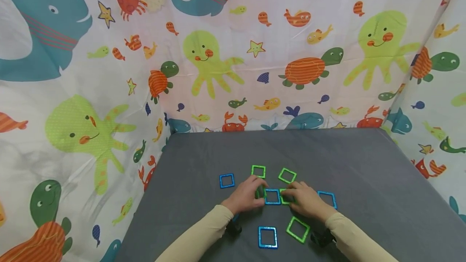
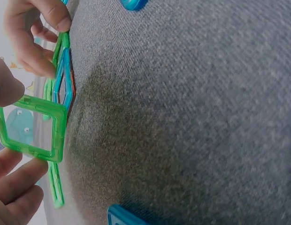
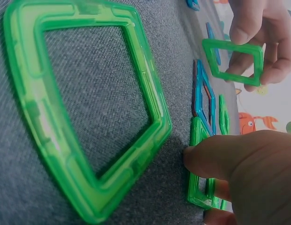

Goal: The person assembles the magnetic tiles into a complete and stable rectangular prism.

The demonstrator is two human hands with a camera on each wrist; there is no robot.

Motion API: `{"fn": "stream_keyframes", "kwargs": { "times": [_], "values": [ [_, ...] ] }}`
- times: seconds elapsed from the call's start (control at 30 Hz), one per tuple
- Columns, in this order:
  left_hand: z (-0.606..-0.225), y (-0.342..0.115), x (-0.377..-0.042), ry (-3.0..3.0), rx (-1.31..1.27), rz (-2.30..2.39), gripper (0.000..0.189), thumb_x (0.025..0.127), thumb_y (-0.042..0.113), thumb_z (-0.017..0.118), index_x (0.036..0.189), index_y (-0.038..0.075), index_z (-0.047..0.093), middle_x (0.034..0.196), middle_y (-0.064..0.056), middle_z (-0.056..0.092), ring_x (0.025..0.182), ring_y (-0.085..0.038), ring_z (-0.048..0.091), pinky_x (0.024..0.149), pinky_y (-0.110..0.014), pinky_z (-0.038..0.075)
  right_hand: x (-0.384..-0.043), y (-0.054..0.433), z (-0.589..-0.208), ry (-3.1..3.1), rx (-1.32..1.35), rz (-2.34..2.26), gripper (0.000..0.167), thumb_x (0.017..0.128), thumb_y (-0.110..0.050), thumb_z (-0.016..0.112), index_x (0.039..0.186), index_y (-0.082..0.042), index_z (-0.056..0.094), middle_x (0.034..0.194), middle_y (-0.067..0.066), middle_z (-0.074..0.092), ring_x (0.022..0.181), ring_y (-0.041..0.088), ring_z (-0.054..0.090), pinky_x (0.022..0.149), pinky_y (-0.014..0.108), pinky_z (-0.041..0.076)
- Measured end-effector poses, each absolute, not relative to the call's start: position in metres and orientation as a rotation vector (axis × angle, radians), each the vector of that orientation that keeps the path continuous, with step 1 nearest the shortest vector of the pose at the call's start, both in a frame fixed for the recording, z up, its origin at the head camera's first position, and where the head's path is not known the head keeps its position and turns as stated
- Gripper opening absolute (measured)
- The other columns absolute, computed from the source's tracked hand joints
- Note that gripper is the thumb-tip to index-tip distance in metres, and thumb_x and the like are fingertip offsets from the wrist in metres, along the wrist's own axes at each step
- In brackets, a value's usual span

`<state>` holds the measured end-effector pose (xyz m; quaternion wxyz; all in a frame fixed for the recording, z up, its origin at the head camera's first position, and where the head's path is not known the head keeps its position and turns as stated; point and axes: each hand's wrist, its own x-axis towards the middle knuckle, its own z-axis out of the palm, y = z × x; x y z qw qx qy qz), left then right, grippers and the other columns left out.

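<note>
My left hand pinches a green square magnetic tile, an open frame, between thumb and fingers. This tile stands tilted up off the cloth, at the left side of a blue square tile lying flat. A thin reddish edge shows along the blue tile in the left wrist view. On the other side, my right hand grips a second green tile with thumb and fingers. That one lies against the blue tile's right side, partly covered by the hand.
Around the hands, more tiles lie on the grey cloth: blue ones at left, right and front, green ones behind and at front right. A printed curtain hangs behind and at both sides.
</note>
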<state>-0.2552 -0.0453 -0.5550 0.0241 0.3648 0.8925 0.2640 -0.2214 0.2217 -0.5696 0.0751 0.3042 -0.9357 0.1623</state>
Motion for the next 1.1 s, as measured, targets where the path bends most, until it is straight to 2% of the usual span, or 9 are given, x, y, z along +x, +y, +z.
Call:
{"fn": "stream_keyframes", "kwargs": {
  "times": [0.23,0.53,0.83,1.1],
  "values": [
    [-0.560,-0.042,-0.257,2.765,1.093,0.869,0.038,0.084,0.017,0.075,0.120,0.016,0.062,0.128,-0.003,0.059,0.103,-0.012,0.057,0.090,-0.023,0.052,-0.222,0.220,-0.566,-2.874,0.871,0.489,0.038,0.080,-0.008,0.078,0.118,-0.015,0.076,0.116,0.012,0.068,0.100,0.032,0.061,0.075,0.050,0.054],
    [-0.562,-0.038,-0.257,2.769,1.098,0.874,0.037,0.083,0.016,0.076,0.117,0.016,0.062,0.124,-0.002,0.059,0.101,-0.011,0.055,0.089,-0.022,0.051,-0.221,0.219,-0.566,-2.883,0.861,0.498,0.038,0.081,-0.008,0.077,0.118,-0.014,0.076,0.115,0.012,0.067,0.100,0.032,0.061,0.075,0.051,0.053],
    [-0.563,-0.041,-0.256,2.751,1.087,0.941,0.037,0.083,0.012,0.075,0.117,0.015,0.062,0.125,-0.003,0.059,0.108,-0.013,0.056,0.096,-0.027,0.051,-0.220,0.219,-0.564,-2.868,0.854,0.482,0.038,0.080,-0.007,0.078,0.118,-0.014,0.077,0.115,0.013,0.068,0.100,0.032,0.061,0.075,0.051,0.053],
    [-0.567,-0.041,-0.257,2.765,1.097,0.936,0.037,0.083,0.011,0.073,0.119,0.012,0.062,0.125,-0.003,0.060,0.109,-0.013,0.056,0.097,-0.029,0.051,-0.220,0.220,-0.567,-2.890,0.828,0.472,0.039,0.081,-0.007,0.076,0.120,-0.016,0.076,0.117,0.013,0.067,0.100,0.032,0.060,0.074,0.050,0.052]
  ]
}}
